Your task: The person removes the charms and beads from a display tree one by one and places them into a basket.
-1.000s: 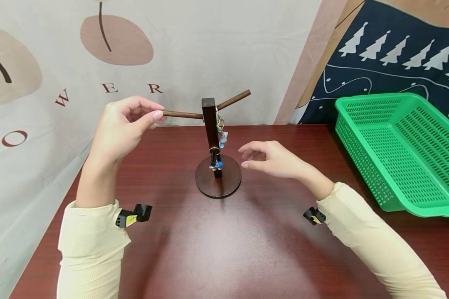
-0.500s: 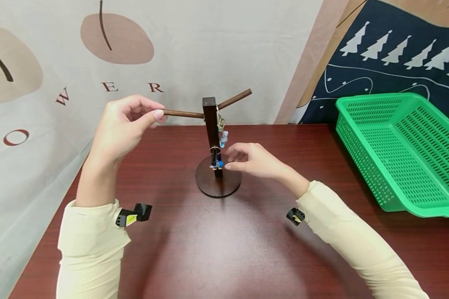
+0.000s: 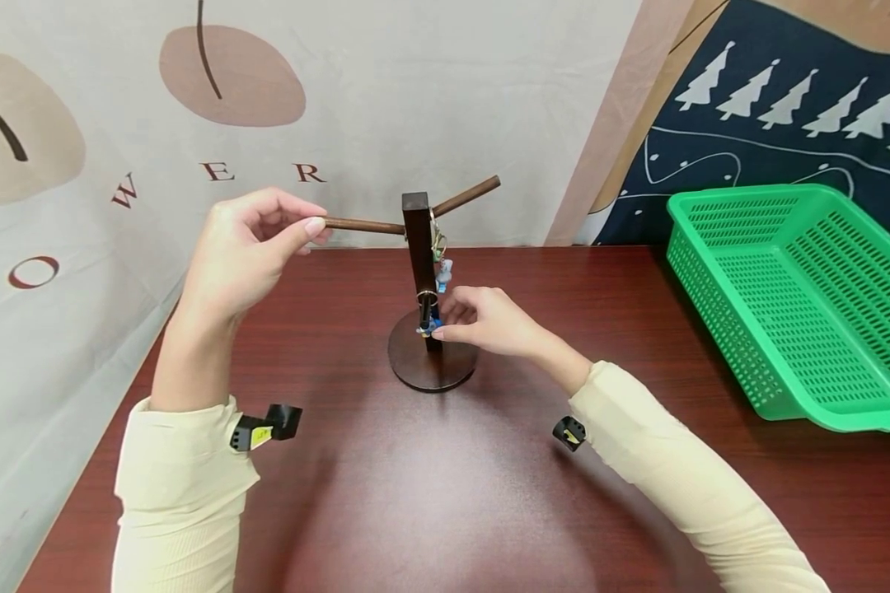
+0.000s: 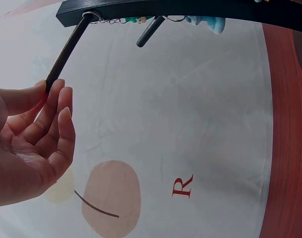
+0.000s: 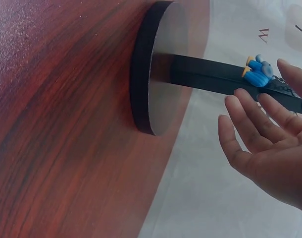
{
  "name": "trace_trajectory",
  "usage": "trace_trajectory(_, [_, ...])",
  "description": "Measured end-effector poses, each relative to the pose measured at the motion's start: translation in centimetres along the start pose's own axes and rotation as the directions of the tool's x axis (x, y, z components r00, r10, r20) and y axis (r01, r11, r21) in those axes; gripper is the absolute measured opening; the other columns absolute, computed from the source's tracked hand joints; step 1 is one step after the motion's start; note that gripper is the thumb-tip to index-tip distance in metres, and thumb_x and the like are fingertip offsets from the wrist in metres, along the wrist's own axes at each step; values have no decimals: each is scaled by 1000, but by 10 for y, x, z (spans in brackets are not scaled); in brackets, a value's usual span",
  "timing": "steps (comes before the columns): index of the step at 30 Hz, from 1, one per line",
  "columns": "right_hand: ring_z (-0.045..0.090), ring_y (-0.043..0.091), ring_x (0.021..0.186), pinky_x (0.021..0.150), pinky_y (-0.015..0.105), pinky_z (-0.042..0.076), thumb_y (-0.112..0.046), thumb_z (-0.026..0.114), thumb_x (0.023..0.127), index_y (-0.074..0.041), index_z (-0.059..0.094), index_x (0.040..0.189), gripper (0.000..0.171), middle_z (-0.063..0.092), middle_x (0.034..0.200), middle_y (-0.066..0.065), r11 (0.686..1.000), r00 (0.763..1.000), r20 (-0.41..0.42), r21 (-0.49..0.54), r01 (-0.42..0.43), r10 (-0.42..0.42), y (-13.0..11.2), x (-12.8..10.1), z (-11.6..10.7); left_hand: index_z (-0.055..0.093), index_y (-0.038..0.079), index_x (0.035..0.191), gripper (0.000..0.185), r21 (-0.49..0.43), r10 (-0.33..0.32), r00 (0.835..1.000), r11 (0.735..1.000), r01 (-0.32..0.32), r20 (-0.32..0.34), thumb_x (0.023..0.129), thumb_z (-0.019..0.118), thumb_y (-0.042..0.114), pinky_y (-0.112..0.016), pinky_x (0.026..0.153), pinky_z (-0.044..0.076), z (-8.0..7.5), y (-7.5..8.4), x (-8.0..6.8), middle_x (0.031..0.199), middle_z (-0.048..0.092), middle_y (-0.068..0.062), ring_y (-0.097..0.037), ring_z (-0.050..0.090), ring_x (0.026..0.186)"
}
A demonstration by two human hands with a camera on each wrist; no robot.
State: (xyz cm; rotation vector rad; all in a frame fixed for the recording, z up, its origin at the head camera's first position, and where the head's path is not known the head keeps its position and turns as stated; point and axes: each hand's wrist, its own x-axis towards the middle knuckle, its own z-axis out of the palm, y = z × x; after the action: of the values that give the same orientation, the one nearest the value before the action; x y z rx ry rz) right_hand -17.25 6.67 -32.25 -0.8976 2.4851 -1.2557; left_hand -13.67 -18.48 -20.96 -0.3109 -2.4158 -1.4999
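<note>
A dark wooden stand (image 3: 419,255) with a round base (image 3: 415,366) and several pegs stands on the table. Between thumb and fingers, my left hand (image 3: 241,251) pinches the end of its left peg (image 3: 363,225). My right hand (image 3: 493,321) is beside the post, thumb and fingers spread around a small blue figurine keychain (image 5: 257,74) that hangs by a ring from the front peg (image 3: 425,311). In the right wrist view the fingertips look close to the figurine without pinching it. Another keychain with a pale blue figure (image 3: 444,276) hangs higher, near the back-right peg (image 3: 467,196).
To the right on the reddish-brown table (image 3: 445,494) sits a green plastic basket (image 3: 767,296) with slotted sides. A printed cloth (image 3: 445,99) hangs behind the table. Each sleeve carries a small black wrist camera (image 3: 569,432).
My right hand has moved left, from beside the stand up to the blue figurine keychain. The left hand has kept its pinch on the peg.
</note>
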Motion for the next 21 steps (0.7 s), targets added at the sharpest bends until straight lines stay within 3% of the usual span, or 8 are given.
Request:
trace_trajectory(13, [53, 9, 60, 56, 23, 43, -29, 74, 75, -10, 58, 76, 25, 60, 63, -4, 998, 992, -113, -21, -52, 49, -3, 4, 13, 69, 6, 89, 8, 15, -15, 1000, 1000, 15, -4, 85, 62, 3, -18, 60, 42, 1, 2, -1, 71, 65, 11, -8, 57, 64])
trace_trajectory(21, [47, 8, 56, 51, 21, 36, -24, 73, 75, -10, 56, 70, 23, 54, 58, -5, 998, 987, -157, -40, -51, 45, -3, 7, 19, 68, 6, 90, 7, 19, -16, 1000, 1000, 16, -1, 84, 64, 4, -18, 60, 42, 1, 1, -1, 71, 65, 14, -7, 57, 64])
